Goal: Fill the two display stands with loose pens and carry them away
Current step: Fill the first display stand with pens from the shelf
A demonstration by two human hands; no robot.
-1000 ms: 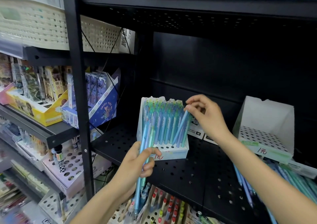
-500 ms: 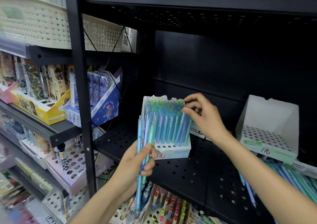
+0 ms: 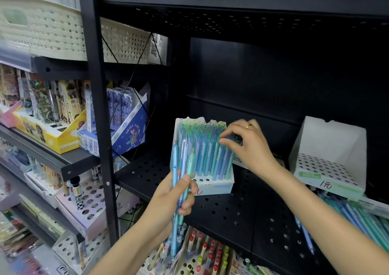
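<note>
Standing at the black perforated shelf [image 3: 147, 169], we see the two display stands well apart on it: the near-full stand [image 3: 212, 187] just ahead of our hands, and the empty white stand [image 3: 328, 169] off to the right with loose pens [image 3: 357, 217] lying flat below it. In the full stand the pens stand upright, leaning slightly back, and only the front row of holes is bare. Our left hand [image 3: 168, 203] sits nearer that row, fingers and thumb curled round a small bundle of pens [image 3: 182, 169] held upright, parallel to the seated ones. Our right hand [image 3: 248, 146], with curled fingertips resting on the seated pens' upper ends at the stand's right side, appears to hold nothing. We judge the next pen must go straight down into the front holes.
</note>
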